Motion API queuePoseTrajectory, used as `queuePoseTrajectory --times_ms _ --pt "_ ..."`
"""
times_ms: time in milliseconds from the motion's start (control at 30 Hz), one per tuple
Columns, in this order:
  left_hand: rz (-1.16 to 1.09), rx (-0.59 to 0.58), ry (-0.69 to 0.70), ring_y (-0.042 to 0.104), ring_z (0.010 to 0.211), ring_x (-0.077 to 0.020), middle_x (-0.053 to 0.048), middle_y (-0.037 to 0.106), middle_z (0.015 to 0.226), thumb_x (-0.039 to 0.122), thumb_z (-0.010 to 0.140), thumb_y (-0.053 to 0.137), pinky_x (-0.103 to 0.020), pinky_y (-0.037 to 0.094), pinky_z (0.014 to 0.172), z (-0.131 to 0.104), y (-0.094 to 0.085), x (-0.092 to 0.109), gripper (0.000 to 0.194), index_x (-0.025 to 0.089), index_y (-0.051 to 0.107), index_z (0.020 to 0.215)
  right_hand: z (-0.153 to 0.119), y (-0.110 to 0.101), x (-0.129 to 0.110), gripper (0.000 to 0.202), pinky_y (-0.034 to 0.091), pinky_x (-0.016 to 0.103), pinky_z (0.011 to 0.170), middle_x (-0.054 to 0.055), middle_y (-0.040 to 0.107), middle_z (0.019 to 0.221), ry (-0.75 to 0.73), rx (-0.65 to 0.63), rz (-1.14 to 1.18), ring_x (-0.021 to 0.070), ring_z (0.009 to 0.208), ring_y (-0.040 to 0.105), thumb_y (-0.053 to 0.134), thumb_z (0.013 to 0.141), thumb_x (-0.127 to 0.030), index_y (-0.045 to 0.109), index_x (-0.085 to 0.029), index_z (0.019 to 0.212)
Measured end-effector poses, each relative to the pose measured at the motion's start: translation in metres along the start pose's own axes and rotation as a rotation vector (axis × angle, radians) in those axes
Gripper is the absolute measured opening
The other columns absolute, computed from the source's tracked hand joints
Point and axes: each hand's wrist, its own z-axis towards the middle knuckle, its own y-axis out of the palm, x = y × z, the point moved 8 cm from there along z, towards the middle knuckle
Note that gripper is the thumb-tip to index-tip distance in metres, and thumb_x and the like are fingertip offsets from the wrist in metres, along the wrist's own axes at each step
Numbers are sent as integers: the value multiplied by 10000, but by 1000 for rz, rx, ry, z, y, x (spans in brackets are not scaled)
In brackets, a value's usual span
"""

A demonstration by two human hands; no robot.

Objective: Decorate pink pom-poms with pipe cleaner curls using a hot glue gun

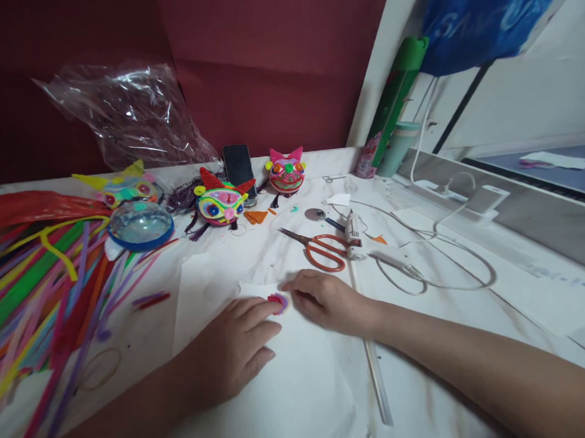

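Observation:
A small round coil point(279, 304) of fuzzy pink, purple and pale strands, like pipe cleaner, lies on a sheet of white paper point(285, 406). My left hand point(231, 350) rests flat on the paper, fingers stretched out, the index fingertip touching the coil's left side. Just right of the coil is my right hand point(326, 302), its fingers curled and thumb and index close together; whatever they pinch, if anything, is hidden. Beyond the right hand lie orange-handled scissors point(325, 251), blades pointing left, and a white hot glue gun point(375, 250) with a clear glue stick point(376, 380) running towards me.
Many coloured pipe cleaners point(36, 283) spread at the left beside a blue-rimmed clear dish point(141, 226). Fuzzy lion-like heads, one pink point(286, 173), one multicoloured point(221, 200), stand behind near a phone point(238, 166). White cable point(467, 283) loops right. A green spray can point(399, 98) leans back right.

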Motion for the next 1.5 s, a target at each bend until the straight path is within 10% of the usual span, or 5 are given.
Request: queuePoseTrajectory --times_ms 333,933,1500 --pt "-43 89 -60 518 1112 -226 -107 561 1199 137 899 469 -367 442 952 -3 -5 -5 210 182 552 1087 1 -4 2 290 527 267 741 67 661 877 31 -39 59 146 783 639 476 819 -19 686 -155 964" --pt "-39 115 -88 551 1021 -225 -105 582 1107 146 885 481 -359 475 890 -2 -8 -7 187 178 585 1038 -7 7 -32 230 504 323 795 122 650 955 -342 -162 -241 205 898 603 457 935 -121 654 -143 1051" --pt "-43 103 -83 546 1035 -223 -107 575 1112 130 894 472 -357 473 900 -4 -7 -7 173 172 566 1033 -2 -3 -11 271 516 248 648 86 632 807 -123 -55 -37 161 714 621 507 819 -28 723 -133 944"
